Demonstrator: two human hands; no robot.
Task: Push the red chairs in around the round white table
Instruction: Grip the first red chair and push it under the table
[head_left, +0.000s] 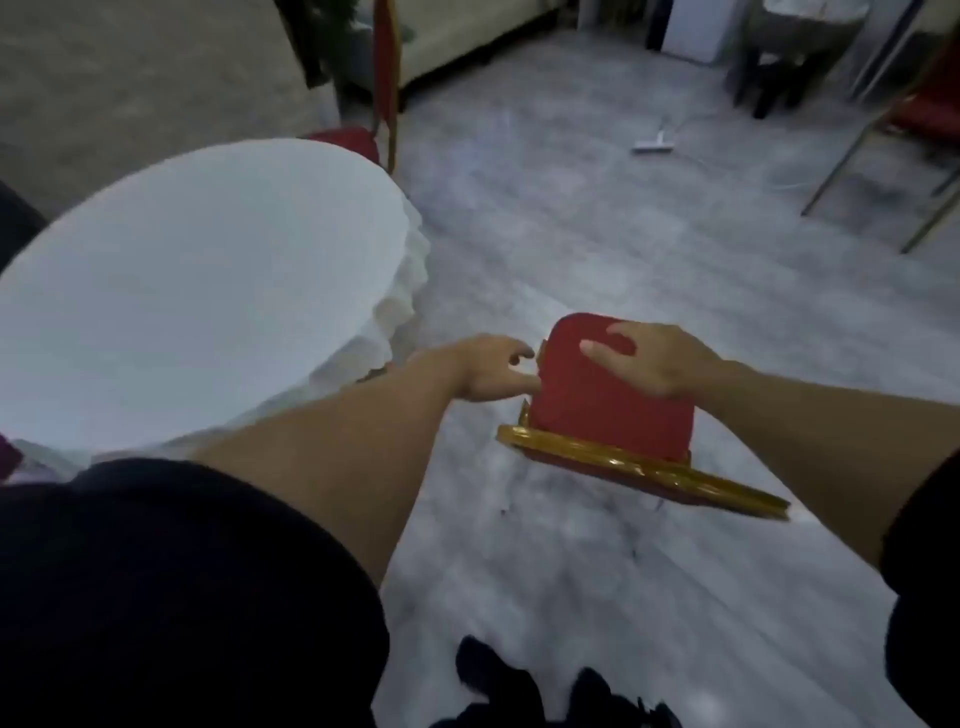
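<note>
— Both hands are on the near red chair (618, 400). My right hand (654, 358) lies flat over the top of its red padded part, fingers spread and curled loosely over the far edge. My left hand (493, 371) is at the left edge of the same padding, thumb pressed against the side and fingers half curled, not clamped round anything I can make out.

— Where does that chair stand?

— On the grey floor (571, 234), to the right of the round white table (197, 291) and clear of its ruffled cloth. A gold frame bar (639, 467) runs along the padding's near edge. Motion blur hides the legs.

— Any other chairs?

— A second red chair (358, 140) sits at the table's far side, its seat touching or under the cloth edge; I cannot tell which. A third chair (924, 114), red with gold legs, stands far right, well apart from the table.
</note>
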